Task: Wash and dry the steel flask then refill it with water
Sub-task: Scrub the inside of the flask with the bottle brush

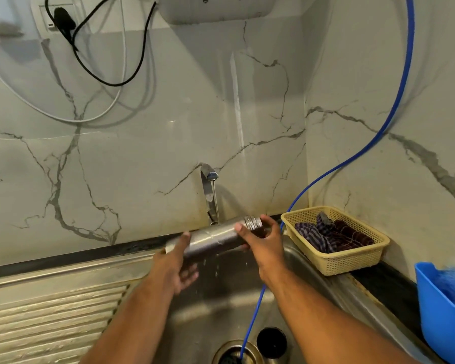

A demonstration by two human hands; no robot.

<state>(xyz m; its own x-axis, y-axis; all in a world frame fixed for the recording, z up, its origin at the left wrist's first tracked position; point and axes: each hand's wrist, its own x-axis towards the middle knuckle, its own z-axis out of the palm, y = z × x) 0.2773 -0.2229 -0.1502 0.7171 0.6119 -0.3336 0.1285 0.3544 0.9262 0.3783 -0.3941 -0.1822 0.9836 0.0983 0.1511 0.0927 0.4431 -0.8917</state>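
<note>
— Where was the steel flask [213, 239]?

— Over the sink [313, 271], lying nearly level under the tap [209, 190], with its bare threaded neck to the right and a little higher than its base. A thin stream of water from the tap struck the middle of its body, and drops fell from its underside into the basin.

— And the hands?

— The right hand [263, 243] gripped the neck end, thumb on the near side and fingers wrapped round behind the threads. The left hand [174, 261] was at the base end. Its thumb lay up against the flask's body and its fingers hung relaxed and spread below it. I could not tell whether those fingers touched the steel.

— What lay in the basin?

— A black round cap [271, 342] just right of the drain [237, 353]. A blue hose [394, 101] came down along the right wall, passed behind the right wrist and ended in the drain.

— And around the sink?

— On the dark table [378, 279] in the right corner stood a yellow basket [352, 261] holding crumpled dark checked cloths [326, 232]. Nearer, at the right edge, was a blue tub [436, 316]. The ribbed drainboard [50, 316] stretched to the left. Black and white cables hung looped on the marble-patterned wall above.
</note>
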